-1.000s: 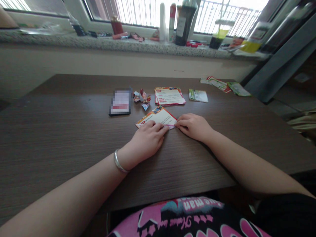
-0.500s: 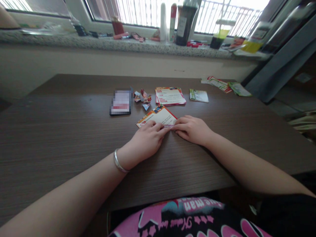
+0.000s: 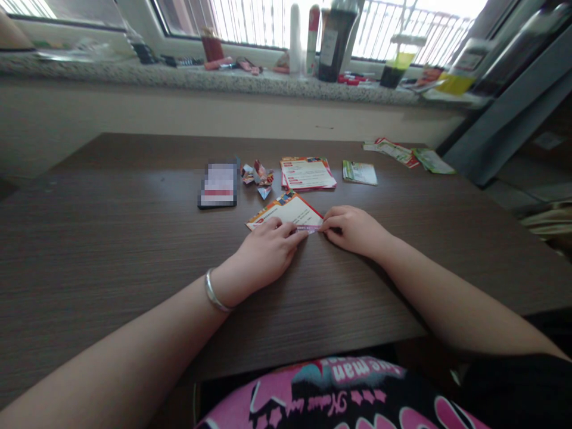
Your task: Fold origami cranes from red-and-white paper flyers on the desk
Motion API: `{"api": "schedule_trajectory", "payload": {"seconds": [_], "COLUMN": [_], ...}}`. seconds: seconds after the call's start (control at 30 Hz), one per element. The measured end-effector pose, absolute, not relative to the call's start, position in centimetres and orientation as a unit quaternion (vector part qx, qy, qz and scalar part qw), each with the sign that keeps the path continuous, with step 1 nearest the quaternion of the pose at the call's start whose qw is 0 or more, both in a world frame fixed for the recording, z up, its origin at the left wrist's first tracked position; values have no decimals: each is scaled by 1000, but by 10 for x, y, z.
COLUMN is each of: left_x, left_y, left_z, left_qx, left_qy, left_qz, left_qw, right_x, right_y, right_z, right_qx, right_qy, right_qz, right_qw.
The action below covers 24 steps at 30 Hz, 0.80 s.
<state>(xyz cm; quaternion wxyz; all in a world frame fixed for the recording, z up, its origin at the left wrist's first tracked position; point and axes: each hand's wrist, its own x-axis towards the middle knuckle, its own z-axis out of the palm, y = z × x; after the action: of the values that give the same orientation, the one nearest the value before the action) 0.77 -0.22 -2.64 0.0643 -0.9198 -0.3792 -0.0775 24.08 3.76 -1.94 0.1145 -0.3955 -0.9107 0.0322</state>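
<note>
A printed sheet of paper (image 3: 292,211) lies turned cornerwise on the table in front of me, orange and red along its upper edges. Its near edge is folded, with a narrow purple strip showing. My left hand (image 3: 270,247), a silver bangle at its wrist, grips and presses the fold, fingers pointing right; its thumb is mostly hidden. At the right end of the fold, my right hand (image 3: 351,229) pinches the corner between thumb and fingers. Just beyond the sheet lie a stack of similar printed sheets (image 3: 308,173) and a folded colourful paper piece (image 3: 259,177).
A phone-like device (image 3: 218,185) with a blurred-out screen lies left of the folded piece. Small green-and-white cards (image 3: 360,173) lie right of the stack. More papers (image 3: 397,153) sit at the table's far right. Bottles (image 3: 335,44) and small items line the windowsill (image 3: 268,86).
My right hand has slid slightly right along the fold, leaving a gap between the two hands where more of the purple strip shows. My left hand has barely moved.
</note>
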Motion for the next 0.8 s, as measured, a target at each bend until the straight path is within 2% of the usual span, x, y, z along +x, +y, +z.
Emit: {"api": "schedule_trajectory", "payload": {"seconds": [0.4,0.8], "left_x": [7,5], "left_y": [-2,-2], "left_z": [-27,-26], "left_qx": [-920,-921], "left_qy": [-379,-380], "left_qz": [-73,-70], "left_qw": [64,54], "right_x": [242,249], "right_y": [32,33], "right_z": [-4,0], "right_qx": [-467,-484], "right_qy": [-884,-874], "right_qz": [-24,-38], "right_qw": [13,-10]}}
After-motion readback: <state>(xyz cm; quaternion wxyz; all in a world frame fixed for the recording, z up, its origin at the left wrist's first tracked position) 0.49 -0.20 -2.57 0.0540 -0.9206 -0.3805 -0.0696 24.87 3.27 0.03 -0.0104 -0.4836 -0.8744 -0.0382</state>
